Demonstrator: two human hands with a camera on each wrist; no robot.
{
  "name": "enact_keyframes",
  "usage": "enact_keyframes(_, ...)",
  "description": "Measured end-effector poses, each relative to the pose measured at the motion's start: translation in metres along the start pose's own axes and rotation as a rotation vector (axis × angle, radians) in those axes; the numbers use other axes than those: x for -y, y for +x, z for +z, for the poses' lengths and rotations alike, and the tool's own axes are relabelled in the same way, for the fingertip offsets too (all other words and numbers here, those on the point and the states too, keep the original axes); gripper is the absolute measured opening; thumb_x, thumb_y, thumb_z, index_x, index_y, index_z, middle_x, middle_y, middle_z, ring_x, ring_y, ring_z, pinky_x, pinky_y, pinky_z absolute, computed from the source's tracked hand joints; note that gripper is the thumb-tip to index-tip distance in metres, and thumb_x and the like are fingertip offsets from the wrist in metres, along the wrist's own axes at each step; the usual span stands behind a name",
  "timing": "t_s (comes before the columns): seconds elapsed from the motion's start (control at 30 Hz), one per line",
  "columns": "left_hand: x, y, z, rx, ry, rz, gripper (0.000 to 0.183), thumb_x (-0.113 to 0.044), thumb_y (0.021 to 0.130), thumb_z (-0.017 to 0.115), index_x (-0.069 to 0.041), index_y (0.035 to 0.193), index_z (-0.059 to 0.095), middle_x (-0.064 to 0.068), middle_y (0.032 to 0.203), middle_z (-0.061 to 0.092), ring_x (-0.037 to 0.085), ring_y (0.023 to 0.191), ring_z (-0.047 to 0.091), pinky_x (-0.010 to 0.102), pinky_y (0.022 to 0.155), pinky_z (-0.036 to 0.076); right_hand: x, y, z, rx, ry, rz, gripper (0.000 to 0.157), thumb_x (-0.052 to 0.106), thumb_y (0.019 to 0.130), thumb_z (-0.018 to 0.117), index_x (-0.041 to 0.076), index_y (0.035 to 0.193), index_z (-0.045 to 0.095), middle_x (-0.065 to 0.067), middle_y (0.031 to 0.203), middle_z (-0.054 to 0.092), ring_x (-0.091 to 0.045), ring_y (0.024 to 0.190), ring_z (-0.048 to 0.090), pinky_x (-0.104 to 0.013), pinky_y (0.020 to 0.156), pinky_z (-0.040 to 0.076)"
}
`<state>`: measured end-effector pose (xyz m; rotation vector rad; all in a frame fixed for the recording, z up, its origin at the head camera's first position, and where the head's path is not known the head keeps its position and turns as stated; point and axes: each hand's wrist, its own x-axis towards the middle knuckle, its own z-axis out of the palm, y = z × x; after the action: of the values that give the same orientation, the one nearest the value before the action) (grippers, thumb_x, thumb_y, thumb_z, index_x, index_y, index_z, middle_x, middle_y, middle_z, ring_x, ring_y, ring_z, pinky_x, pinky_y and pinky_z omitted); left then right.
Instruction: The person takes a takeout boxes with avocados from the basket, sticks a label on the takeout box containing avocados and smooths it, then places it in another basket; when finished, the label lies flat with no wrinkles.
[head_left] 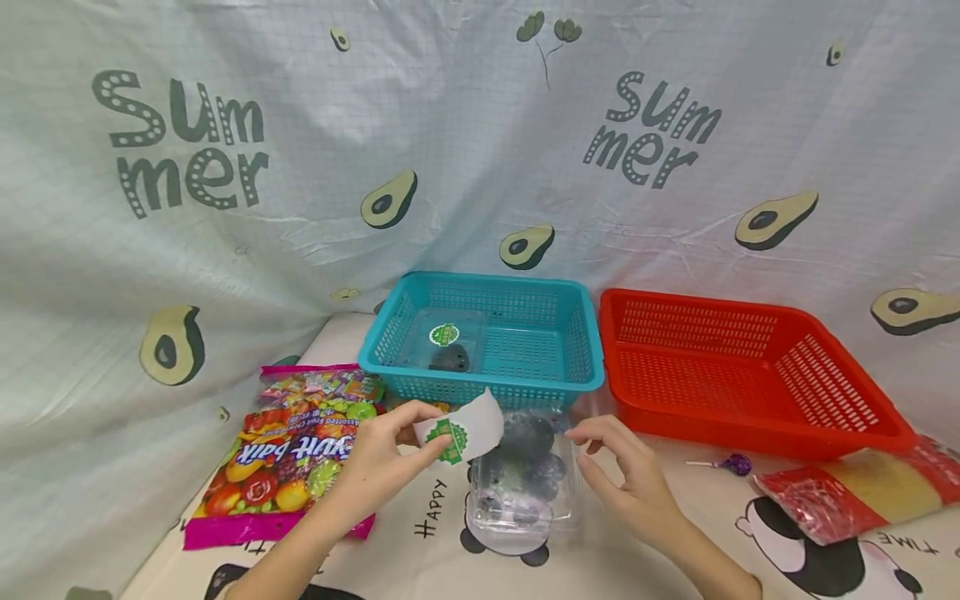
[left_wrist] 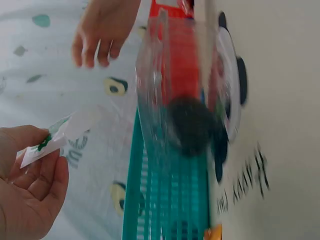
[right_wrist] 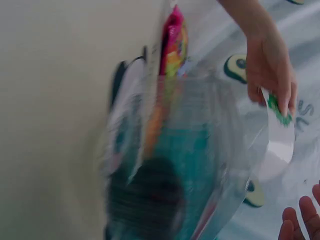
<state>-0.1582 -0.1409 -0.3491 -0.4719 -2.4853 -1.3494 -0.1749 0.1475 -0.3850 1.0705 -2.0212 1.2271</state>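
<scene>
My left hand (head_left: 375, 467) pinches a white sticker sheet (head_left: 486, 423) with a round green label between thumb and fingers, and the sheet's free end curls up to the right. In the left wrist view the same sheet (left_wrist: 62, 135) bends away from the fingertips. Below it on the table sits a clear plastic box (head_left: 525, 518) with dark, round things (head_left: 527, 437) inside, blurred by the plastic. My right hand (head_left: 633, 483) is at the box's right side, fingers loosely bent and holding nothing. The right wrist view shows its fingertips (right_wrist: 302, 217) at the lower right corner.
A teal basket (head_left: 480, 388) stands behind, holding another clear box (head_left: 420, 333) with a green label. To its right is a red basket (head_left: 750, 433). A colourful fruit candy bag (head_left: 285, 467) lies left; a lollipop (head_left: 738, 464) and a red-and-yellow packet (head_left: 862, 492) lie right.
</scene>
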Motion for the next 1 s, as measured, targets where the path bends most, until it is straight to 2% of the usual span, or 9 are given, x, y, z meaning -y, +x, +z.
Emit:
enact_keyframes(0.2,-0.017,0.012,0.024,0.085,-0.085,0.111,0.018,-0.025,0.078,0.067,-0.018,0.093,0.062,-0.006,0.081,0.064,0.002,0.058,0.056,0.023,0.051,0.047,0.013,0.021,0.019,0.046,0.022,0.001,0.035,-0.008,0.073,0.063,0.006,0.104,0.057,-0.005,0.098,0.058,-0.014,0.087,0.051,-0.022,0.071,0.044)
enact_keyframes(0.47,-0.022,0.014,0.044,0.178,-0.162,0.166,0.017,-0.025,0.08,0.065,-0.015,0.093,0.061,-0.005,0.076,0.062,0.001,0.057,0.055,0.023,0.05,0.047,0.018,0.023,0.025,0.085,0.02,0.079,0.027,0.0,0.077,0.064,0.012,0.1,0.058,0.002,0.09,0.059,-0.013,0.077,0.05,-0.02,0.065,0.043)
enact_keyframes(0.63,-0.02,0.012,0.05,0.181,-0.16,0.21,0.015,-0.023,0.079,0.066,-0.014,0.09,0.061,-0.004,0.075,0.063,0.0,0.059,0.055,0.022,0.053,0.049,0.019,0.021,0.028,0.09,0.01,0.104,0.024,0.002,0.076,0.065,0.014,0.096,0.057,0.005,0.083,0.054,-0.01,0.072,0.047,-0.021,0.06,0.043)
enact_keyframes(1.0,-0.019,0.01,0.057,0.187,-0.159,0.205,0.016,-0.024,0.079,0.066,-0.014,0.09,0.061,-0.004,0.075,0.062,0.0,0.058,0.052,0.019,0.055,0.049,0.018,0.015,0.032,0.098,0.004,0.126,0.023,0.003,0.076,0.066,0.017,0.09,0.056,0.006,0.078,0.051,-0.008,0.069,0.043,-0.02,0.059,0.04)
